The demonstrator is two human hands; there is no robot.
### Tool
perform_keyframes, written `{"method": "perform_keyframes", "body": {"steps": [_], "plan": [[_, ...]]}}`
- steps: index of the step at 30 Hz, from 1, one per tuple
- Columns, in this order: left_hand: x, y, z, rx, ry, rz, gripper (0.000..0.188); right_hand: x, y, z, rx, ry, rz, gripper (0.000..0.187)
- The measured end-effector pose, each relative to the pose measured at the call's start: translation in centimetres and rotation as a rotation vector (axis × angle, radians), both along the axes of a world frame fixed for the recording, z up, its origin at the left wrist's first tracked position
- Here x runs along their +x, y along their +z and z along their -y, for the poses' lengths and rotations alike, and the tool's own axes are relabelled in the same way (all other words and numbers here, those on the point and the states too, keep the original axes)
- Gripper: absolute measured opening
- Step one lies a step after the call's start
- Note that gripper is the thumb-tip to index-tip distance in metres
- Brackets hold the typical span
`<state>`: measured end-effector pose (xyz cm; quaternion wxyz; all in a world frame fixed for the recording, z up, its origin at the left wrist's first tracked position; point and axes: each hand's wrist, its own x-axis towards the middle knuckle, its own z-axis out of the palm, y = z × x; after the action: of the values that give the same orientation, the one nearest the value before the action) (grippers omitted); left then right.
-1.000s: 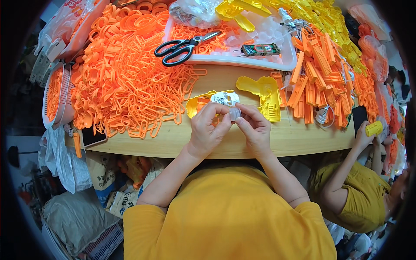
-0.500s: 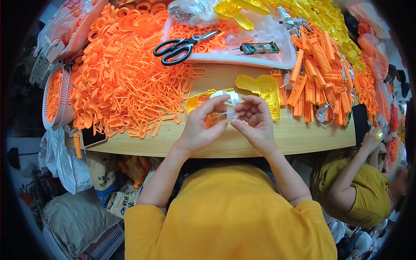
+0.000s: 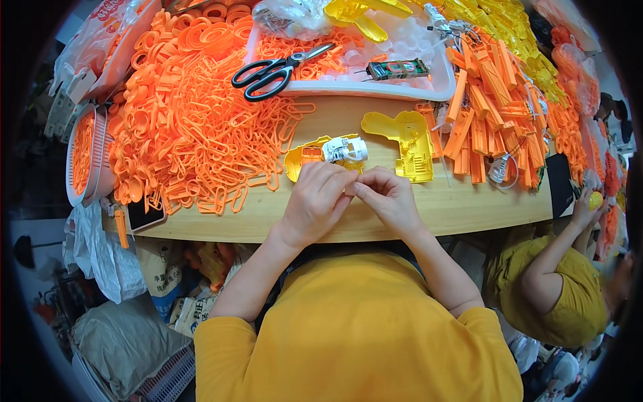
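We see our left hand [image 3: 316,201] and right hand [image 3: 387,199] brought together at the near edge of the wooden table [image 3: 462,204], fingertips meeting between them; both are curled closed as if pinching something small, though what they pinch is hidden by the fingers. Just beyond the knuckles, touching the left hand's fingers, lies a yellow plastic shell [image 3: 303,158], rounded and open side up, with a small white mechanism [image 3: 344,149] seated in its right part and an orange piece inside on the left. A second yellow shell half [image 3: 404,136], pistol-shaped and lying flat, sits just right of it. A heap of orange plastic loops [image 3: 194,134] fills the table's left, orange strips [image 3: 492,100] its right. Farther back, a white tray [image 3: 439,84] holds black-handled scissors [image 3: 274,69] and a green circuit board [image 3: 397,68].
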<state>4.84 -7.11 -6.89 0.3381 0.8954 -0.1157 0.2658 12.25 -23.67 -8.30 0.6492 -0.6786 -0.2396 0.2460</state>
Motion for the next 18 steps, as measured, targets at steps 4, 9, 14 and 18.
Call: {"method": "perform_keyframes", "body": {"steps": [4, 9, 14, 18], "plan": [[-0.2, -0.5, 1.1, -0.015, 0.048, 0.026, 0.039, -0.4, -0.8, -0.1, 0.095, -0.078, -0.216, 0.004], [-0.1, 0.3, 0.6, -0.002, 0.033, -0.059, 0.043, -0.7, -1.6, -0.2, 0.135, -0.138, -0.207, 0.004], [0.3, -0.1, -0.8, 0.069, 0.076, 0.028, 0.042, -0.3, -0.6, 0.4, 0.333, -0.216, -0.240, 0.009], [0.8, -0.9, -2.2, 0.082, 0.177, 0.052, 0.043, 0.4, 0.4, 1.4, 0.383, -0.158, -0.192, 0.010]]}}
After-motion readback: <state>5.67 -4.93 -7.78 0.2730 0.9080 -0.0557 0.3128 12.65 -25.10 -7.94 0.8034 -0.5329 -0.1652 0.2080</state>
